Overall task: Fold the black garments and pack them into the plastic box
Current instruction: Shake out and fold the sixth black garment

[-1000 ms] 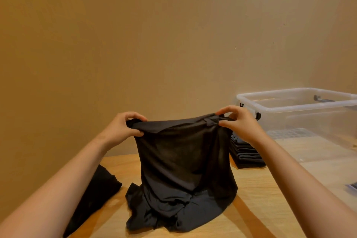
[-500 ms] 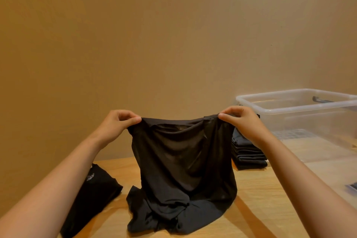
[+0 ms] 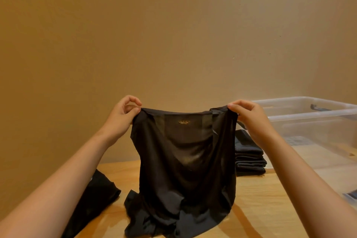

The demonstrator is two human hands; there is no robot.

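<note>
A thin black garment [image 3: 183, 164] hangs upright in front of me, its lower part crumpled on the wooden table [image 3: 257, 208]. My left hand [image 3: 120, 116] pinches its top left corner and my right hand [image 3: 251, 118] pinches its top right corner. A small gold label shows near the top edge. Behind my right forearm stands a stack of folded black garments [image 3: 249, 157]. The clear plastic box [image 3: 309, 114] stands open at the right; a dark clip sits on its far rim.
Another black garment [image 3: 94, 199] lies on the table at the left, partly under my left forearm. A plain tan wall runs close behind the table. A dark object [image 3: 350, 195] shows at the right edge.
Both hands have drawn the top edge of the garment wider and a little higher, so it now hangs flatter and its label shows.
</note>
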